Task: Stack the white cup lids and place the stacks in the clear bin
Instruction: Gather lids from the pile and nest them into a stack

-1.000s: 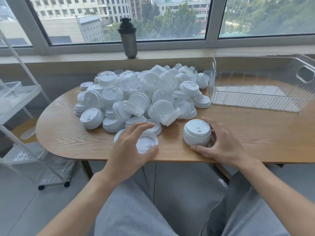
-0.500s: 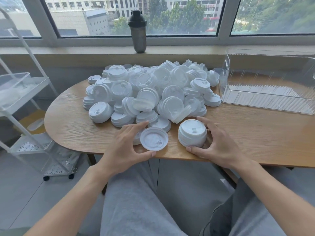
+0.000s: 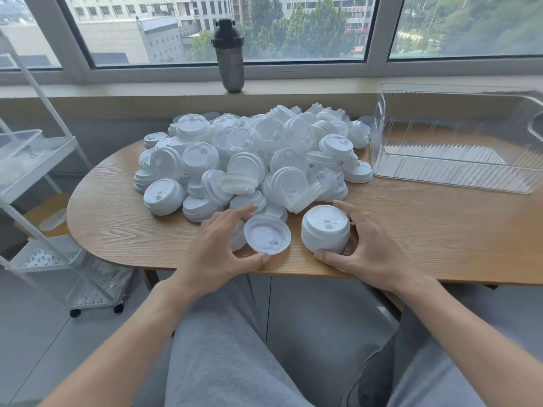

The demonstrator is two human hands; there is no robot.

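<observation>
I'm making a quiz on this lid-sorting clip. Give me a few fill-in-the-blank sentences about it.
1. The left hand holds one ____ lid.
2. The right hand grips the short stack on the ____.
3. The clear bin holds ____ lids.
4. A dark bottle stands on the ____.

Missing words: white; table; no; windowsill

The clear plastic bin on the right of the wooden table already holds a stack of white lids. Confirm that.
Not so. The head view shows the clear plastic bin on the right of the wooden table holding nothing yet; the only stack of white lids stands on the table, gripped by the right hand.
</observation>
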